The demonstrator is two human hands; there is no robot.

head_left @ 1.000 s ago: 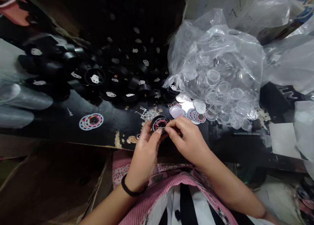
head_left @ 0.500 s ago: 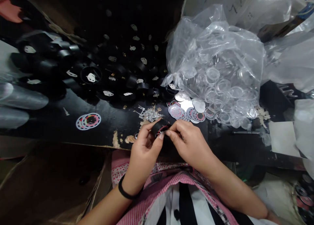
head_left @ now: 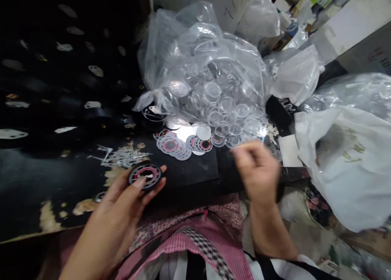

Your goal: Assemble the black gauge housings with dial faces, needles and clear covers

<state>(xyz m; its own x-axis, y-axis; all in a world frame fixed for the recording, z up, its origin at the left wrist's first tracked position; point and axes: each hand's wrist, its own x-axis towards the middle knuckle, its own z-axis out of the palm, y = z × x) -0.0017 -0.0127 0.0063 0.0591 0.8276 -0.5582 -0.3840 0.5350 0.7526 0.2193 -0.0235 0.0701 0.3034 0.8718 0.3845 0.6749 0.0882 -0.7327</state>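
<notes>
My left hand grips a small round dial gauge, its thumb on the printed face. The gauge has a black housing, a grey and red ring and a light pointer at the centre. My right hand, smeared by motion, is over the front of the bench near the clear round plastic covers; whether its fingers hold anything is not visible. Beyond the gauge lies a heap of thin white pointers. Printed dial discs are spread between the hands, beside plain silvery discs.
A clear plastic bag full of round covers stands behind the discs. Dark housings with pale metal tabs fill the left back. At the right are a white card and a white plastic bag beyond the bench end.
My right hand has left the gauge and moved right, towards the clear covers. My left hand keeps the gauge, its face now turned upward. The view has swung to the right.
</notes>
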